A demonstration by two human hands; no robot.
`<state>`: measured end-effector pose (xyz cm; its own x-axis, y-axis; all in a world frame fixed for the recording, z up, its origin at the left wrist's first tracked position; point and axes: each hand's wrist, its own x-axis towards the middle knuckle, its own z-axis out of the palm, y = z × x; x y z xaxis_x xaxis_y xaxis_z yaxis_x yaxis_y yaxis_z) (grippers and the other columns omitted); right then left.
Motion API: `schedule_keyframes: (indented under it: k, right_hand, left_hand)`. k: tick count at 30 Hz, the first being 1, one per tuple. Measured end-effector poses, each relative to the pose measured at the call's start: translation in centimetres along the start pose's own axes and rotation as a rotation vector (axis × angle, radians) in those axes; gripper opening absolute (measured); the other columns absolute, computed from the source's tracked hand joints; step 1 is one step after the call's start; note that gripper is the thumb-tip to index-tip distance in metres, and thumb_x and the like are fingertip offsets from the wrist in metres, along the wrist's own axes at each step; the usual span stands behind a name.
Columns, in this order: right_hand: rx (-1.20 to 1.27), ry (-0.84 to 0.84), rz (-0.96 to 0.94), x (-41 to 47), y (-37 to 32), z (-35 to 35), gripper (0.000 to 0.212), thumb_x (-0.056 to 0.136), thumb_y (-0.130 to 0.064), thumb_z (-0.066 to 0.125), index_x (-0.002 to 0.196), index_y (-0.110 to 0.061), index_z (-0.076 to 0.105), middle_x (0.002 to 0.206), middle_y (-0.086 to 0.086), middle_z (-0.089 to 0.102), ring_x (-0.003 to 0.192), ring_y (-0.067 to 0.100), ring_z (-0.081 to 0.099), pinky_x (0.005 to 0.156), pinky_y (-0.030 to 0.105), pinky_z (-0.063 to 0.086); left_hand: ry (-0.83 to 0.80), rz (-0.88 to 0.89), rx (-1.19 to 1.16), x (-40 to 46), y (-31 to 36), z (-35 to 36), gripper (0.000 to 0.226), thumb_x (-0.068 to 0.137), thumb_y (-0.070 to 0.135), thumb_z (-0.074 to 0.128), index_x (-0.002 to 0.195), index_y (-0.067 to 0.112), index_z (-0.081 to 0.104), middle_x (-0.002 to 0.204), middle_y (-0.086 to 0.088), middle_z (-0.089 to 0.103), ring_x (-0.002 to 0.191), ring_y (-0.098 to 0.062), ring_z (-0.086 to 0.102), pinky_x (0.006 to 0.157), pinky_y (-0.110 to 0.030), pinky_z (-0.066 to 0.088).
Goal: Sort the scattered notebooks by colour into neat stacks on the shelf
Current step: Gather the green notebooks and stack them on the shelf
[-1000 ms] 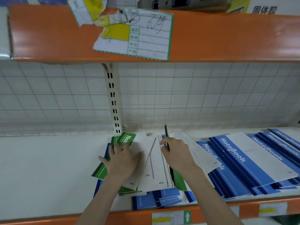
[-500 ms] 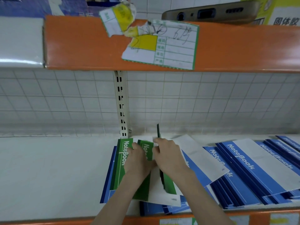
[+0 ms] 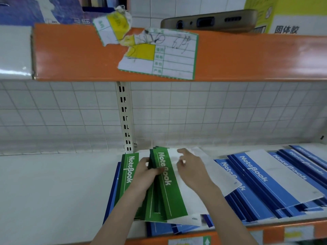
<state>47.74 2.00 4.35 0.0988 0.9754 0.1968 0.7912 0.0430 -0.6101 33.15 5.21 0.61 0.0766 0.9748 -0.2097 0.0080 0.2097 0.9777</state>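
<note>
Two hands on green notebooks (image 3: 167, 188): left hand (image 3: 144, 175) pinches their spine edge to square them, right hand (image 3: 192, 169) rests fingers loose on white cover, steadying; blue notebooks (image 3: 261, 181) fanned beside on shelf (image 3: 53, 188).

We see the green notebook (image 3: 168, 184) that stood on edge under the right hand (image 3: 192, 171) a second ago now lying flat, cover up, its "NoteBook" band running beneath the left thumb. The right fingers (image 3: 183, 152) have let go of it and spread loose over the white part of the cover, just beyond the left fingertips. The left hand (image 3: 146, 174) has slid from flat on the pile to gripping the left edge of the green stack, thumb on top. Another green notebook (image 3: 128, 172) now lies uncovered just left of the left fingers, over the blue ones
</note>
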Motion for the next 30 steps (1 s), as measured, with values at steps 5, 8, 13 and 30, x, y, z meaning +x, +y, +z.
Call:
schedule_keyframes:
  k: [5, 8, 13, 30]
  right_hand:
    - [0.159, 0.125, 0.113, -0.3, 1.7, -1.2, 0.05, 0.097, -0.034, 0.046, 0.135, -0.005, 0.033, 0.118, 0.016, 0.058, 0.087, 0.023, 0.063, 0.071, 0.028, 0.052]
    - [0.488, 0.09, 0.099, -0.3, 0.7, -0.9, 0.016, 0.095, -0.039, 0.049, 0.091, -0.024, 0.044, 0.07, -0.005, 0.054, 0.062, 0.005, 0.054, 0.058, 0.012, 0.046]
    - [0.707, 0.3, -0.141, -0.1, -1.1, -0.7, 0.032, 0.095, -0.027, 0.051, 0.072, -0.013, 0.033, 0.062, 0.002, 0.027, 0.052, 0.001, 0.03, 0.053, 0.011, 0.032]
    - [0.877, 0.268, -0.152, -1.7, -0.5, 2.0, 0.025, 0.091, -0.044, 0.045, 0.09, -0.025, 0.061, 0.076, -0.019, 0.065, 0.074, -0.005, 0.059, 0.067, 0.011, 0.047]
  left_hand:
    - [0.014, 0.257, -0.151, -0.5, 1.7, -1.0, 0.035, 0.081, 0.008, 0.069, 0.104, 0.03, 0.055, 0.095, 0.008, 0.074, 0.08, -0.008, 0.071, 0.071, -0.032, 0.055]
    - [0.038, 0.463, -0.257, -1.2, 3.0, -0.7, 0.025, 0.091, 0.006, 0.056, 0.106, 0.026, 0.058, 0.103, -0.002, 0.071, 0.089, -0.025, 0.068, 0.073, -0.038, 0.057]
    - [0.114, 0.745, -0.242, -2.2, 4.5, -0.2, 0.029, 0.092, 0.027, 0.048, 0.121, 0.03, 0.052, 0.105, 0.01, 0.067, 0.095, -0.016, 0.065, 0.075, -0.029, 0.056]
    - [0.232, 0.27, -0.221, -1.5, -0.1, -0.6, 0.062, 0.038, 0.062, 0.072, 0.091, 0.032, 0.057, 0.081, 0.018, 0.071, 0.092, -0.009, 0.062, 0.088, -0.038, 0.047]
